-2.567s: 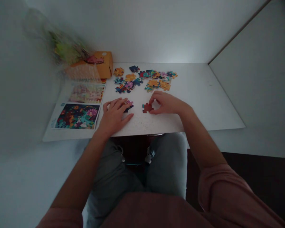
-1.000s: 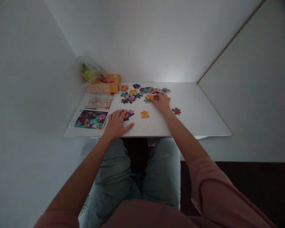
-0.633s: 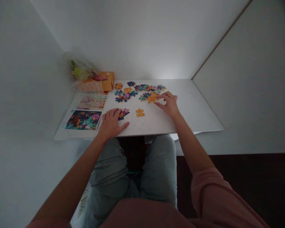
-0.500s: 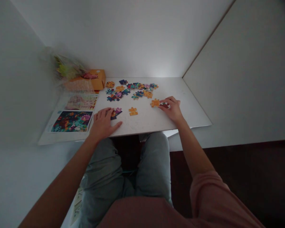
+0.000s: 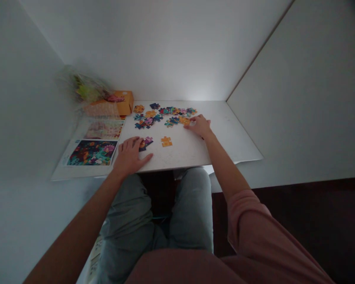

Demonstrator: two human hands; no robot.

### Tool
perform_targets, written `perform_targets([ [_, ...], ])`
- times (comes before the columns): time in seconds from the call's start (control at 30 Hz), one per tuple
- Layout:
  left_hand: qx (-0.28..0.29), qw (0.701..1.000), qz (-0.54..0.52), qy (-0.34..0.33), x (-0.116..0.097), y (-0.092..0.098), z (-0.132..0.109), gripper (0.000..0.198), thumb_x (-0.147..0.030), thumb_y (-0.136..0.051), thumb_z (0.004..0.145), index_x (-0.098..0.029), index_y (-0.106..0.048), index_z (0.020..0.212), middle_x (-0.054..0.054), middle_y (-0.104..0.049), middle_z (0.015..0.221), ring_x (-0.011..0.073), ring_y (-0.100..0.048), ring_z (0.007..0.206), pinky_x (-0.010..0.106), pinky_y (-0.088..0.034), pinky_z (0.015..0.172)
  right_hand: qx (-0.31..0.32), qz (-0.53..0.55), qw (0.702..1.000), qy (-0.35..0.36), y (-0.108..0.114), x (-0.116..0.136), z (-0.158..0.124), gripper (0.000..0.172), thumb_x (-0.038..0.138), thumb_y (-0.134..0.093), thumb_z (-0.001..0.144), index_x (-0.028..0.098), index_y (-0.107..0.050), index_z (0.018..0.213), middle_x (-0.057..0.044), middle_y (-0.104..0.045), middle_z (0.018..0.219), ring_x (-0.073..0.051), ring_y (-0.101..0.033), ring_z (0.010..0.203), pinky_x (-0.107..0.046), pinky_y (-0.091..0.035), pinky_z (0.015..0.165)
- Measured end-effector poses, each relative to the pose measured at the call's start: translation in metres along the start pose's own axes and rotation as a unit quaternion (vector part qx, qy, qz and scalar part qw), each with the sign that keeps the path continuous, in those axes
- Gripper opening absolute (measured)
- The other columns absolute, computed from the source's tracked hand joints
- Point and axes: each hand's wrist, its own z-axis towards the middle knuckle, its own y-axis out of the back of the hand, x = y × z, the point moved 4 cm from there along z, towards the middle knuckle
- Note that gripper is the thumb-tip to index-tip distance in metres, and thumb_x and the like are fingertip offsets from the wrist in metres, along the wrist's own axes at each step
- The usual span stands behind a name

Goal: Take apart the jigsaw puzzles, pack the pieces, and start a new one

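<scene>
Jigsaw pieces (image 5: pixel 149 118) lie scattered on the counter (image 5: pixel 225 138), left hand (image 5: pixel 129 156) released flat against a small dark cluster (image 5: pixel 144 143), right hand (image 5: pixel 199 127) down at the pieces' edge, its grip impossible to tell, an orange piece (image 5: pixel 166 141) lying between them.

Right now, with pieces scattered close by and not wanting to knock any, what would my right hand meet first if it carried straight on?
Probably the orange jigsaw piece just ahead of the fingertips of your right hand; it may already be touching, since depth is unclear.
</scene>
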Motion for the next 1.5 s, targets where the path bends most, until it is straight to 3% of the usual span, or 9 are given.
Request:
perform_targets([
  [0.17, 0.002, 1.000, 0.001, 0.006, 0.002, -0.004, 0.001, 0.058, -0.055, -0.037, 0.083, -0.028, -0.034, 0.135, 0.006, -0.039, 0.136, 0.0314, -0.032, 0.128, 0.052, -0.025, 0.106, -0.006, 0.021, 0.998, 0.060, 0.002, -0.002, -0.010, 0.033, 0.051, -0.063, 0.075, 0.024, -0.064, 0.094, -0.008, -0.059, 0.106, -0.029, -0.053, 0.095, -0.048, -0.029, 0.090],
  [0.4, 0.004, 1.000, -0.004, 0.009, 0.002, -0.005, 0.002, 0.059, -0.055, -0.040, 0.082, -0.030, -0.034, 0.135, 0.006, -0.038, 0.137, 0.0319, -0.032, 0.127, 0.051, -0.026, 0.105, -0.021, 0.097, 0.976, 0.192, 0.012, 0.010, -0.028, 0.038, 0.051, -0.066, 0.073, 0.026, -0.060, 0.100, -0.004, -0.059, 0.108, -0.020, -0.056, 0.078, -0.041, -0.032, 0.092],
  [0.6, 0.000, 1.000, -0.002, 0.009, 0.001, -0.007, 0.002, 0.059, -0.054, -0.042, 0.081, -0.031, -0.034, 0.135, 0.006, -0.038, 0.136, 0.0322, -0.032, 0.127, 0.052, -0.026, 0.105, -0.057, 0.092, 0.982, 0.155, 0.022, 0.016, -0.027, 0.040, 0.050, -0.063, 0.076, 0.023, -0.058, 0.105, -0.009, -0.056, 0.115, -0.022, -0.056, 0.078, -0.044, -0.036, 0.088],
  [0.8, 0.002, 1.000, -0.004, 0.010, 0.000, -0.007, 0.003, 0.058, -0.052, -0.044, 0.081, -0.032, -0.033, 0.135, 0.005, -0.038, 0.136, 0.0328, -0.032, 0.127, 0.053, -0.025, 0.105, -0.064, 0.134, 0.977, 0.155, 0.035, 0.024, -0.033, 0.033, 0.045, -0.067, 0.072, 0.025, -0.060, 0.098, -0.007, -0.058, 0.109, -0.021, -0.057, 0.074, -0.044, -0.044, 0.082],
  [1.13, 0.009, 1.000, -0.004, 0.016, -0.002, -0.006, 0.003, 0.059, -0.052, -0.044, 0.080, -0.032, -0.034, 0.135, 0.005, -0.038, 0.137, 0.0332, -0.031, 0.128, 0.053, -0.025, 0.105, -0.111, 0.212, 0.953, 0.184, 0.027, 0.025, -0.032, 0.038, 0.046, -0.068, 0.071, 0.026, -0.060, 0.102, -0.009, -0.056, 0.113, -0.020, -0.056, 0.071, -0.038, -0.050, 0.063],
  [1.37, 0.010, 1.000, -0.001, 0.024, -0.001, -0.006, 0.003, 0.059, -0.054, -0.044, 0.080, -0.031, -0.034, 0.134, 0.005, -0.038, 0.137, 0.0318, -0.032, 0.127, 0.051, -0.026, 0.106, -0.026, 0.236, 0.922, 0.305, 0.001, 0.067, -0.042, 0.035, 0.045, -0.066, 0.075, 0.026, -0.060, 0.104, -0.003, -0.063, 0.104, -0.015, -0.055, 0.062, -0.038, -0.047, 0.080],
  [1.5, 0.008, 1.000, 0.007, 0.025, -0.001, -0.006, 0.002, 0.059, -0.053, -0.046, 0.080, -0.030, -0.035, 0.133, 0.006, -0.039, 0.136, 0.0319, -0.033, 0.127, 0.051, -0.026, 0.106, 0.011, 0.230, 0.937, 0.264, -0.002, 0.073, -0.045, 0.042, 0.047, -0.061, 0.078, 0.027, -0.057, 0.114, -0.003, -0.064, 0.104, -0.017, -0.055, 0.064, -0.036, -0.046, 0.078],
])
